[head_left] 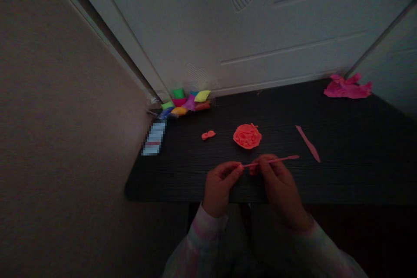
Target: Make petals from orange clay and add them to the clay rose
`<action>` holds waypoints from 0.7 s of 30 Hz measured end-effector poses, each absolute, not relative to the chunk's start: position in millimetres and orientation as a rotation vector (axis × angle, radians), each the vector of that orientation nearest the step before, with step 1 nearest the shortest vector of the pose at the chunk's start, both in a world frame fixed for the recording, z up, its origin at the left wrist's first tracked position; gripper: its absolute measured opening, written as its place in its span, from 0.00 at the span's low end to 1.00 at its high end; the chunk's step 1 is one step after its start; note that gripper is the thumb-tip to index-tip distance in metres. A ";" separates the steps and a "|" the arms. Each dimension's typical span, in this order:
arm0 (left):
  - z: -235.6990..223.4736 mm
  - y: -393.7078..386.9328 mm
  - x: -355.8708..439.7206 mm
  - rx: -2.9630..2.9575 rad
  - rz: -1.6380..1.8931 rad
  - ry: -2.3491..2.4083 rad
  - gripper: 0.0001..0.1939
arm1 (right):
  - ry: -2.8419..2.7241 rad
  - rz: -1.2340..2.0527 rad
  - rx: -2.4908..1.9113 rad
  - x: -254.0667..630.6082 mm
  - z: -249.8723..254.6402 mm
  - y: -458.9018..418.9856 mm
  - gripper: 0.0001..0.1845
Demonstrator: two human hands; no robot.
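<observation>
Both hands hold a thin pink clay modelling tool [288,157] level above the near part of the dark table. My right hand [280,184] is closed round its middle, and the flattened end sticks out to the right. At its other end, the thumb and forefinger of my left hand [220,186] pinch the tip; a bright orange-pink spot shows there, possibly clay. Just beyond my hands lies a round, ruffled orange-pink clay piece [247,136]. To its left is a small bow-shaped clay piece [208,135]. A pink plastic knife [308,143] rests on the right.
Several colourful clay packets [185,103] lie at the back left of the table [352,152]. In front of them is a blurred, pale rectangular item [154,138]. Crumpled pink material [348,87] sits at the back right. A white panelled door [247,34] stands behind the table.
</observation>
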State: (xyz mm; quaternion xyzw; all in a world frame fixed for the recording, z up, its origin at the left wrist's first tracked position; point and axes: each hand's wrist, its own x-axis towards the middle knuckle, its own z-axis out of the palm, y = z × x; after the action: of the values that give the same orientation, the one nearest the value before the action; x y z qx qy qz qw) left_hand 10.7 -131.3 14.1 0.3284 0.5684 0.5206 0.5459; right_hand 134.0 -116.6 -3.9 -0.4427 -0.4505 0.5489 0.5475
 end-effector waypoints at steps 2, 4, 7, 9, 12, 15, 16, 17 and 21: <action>12.5 -130.8 10.7 0.772 1.248 1.340 0.06 | -1.081 1.293 -1.035 133.7 -3.7 -116.3 0.09; 10.2 -130.4 10.5 0.770 1.256 1.332 0.06 | -1.102 1.283 -1.026 133.1 -2.1 -116.2 0.10; 6.8 -129.9 9.8 0.769 1.262 1.318 0.07 | -1.139 1.266 -1.026 132.2 2.2 -116.0 0.11; 4.9 -129.7 9.2 0.767 1.265 1.307 0.07 | -1.151 1.253 -1.035 131.9 4.7 -115.9 0.11; 2.3 -129.7 8.3 0.759 1.274 1.280 0.08 | -1.157 1.248 -1.039 131.9 5.9 -116.0 0.10; 1.3 -129.8 7.7 0.748 1.291 1.244 0.08 | -1.158 1.249 -1.034 132.2 4.9 -116.0 0.10; 1.6 -129.6 7.6 0.741 1.296 1.234 0.08 | -1.159 1.250 -1.032 132.4 4.5 -115.9 0.10; 2.2 -129.3 7.6 0.731 1.301 1.225 0.08 | -1.161 1.252 -1.031 132.5 4.2 -115.9 0.10; 5.9 -127.1 8.0 0.676 1.302 1.203 0.07 | -1.181 1.263 -1.029 132.4 4.9 -115.8 0.10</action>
State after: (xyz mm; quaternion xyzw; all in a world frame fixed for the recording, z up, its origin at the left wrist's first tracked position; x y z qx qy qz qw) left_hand 8.0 -127.1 5.9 0.2896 0.5154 0.5577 0.5826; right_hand 132.4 -115.8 4.9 -0.4321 -0.4957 0.5301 0.5353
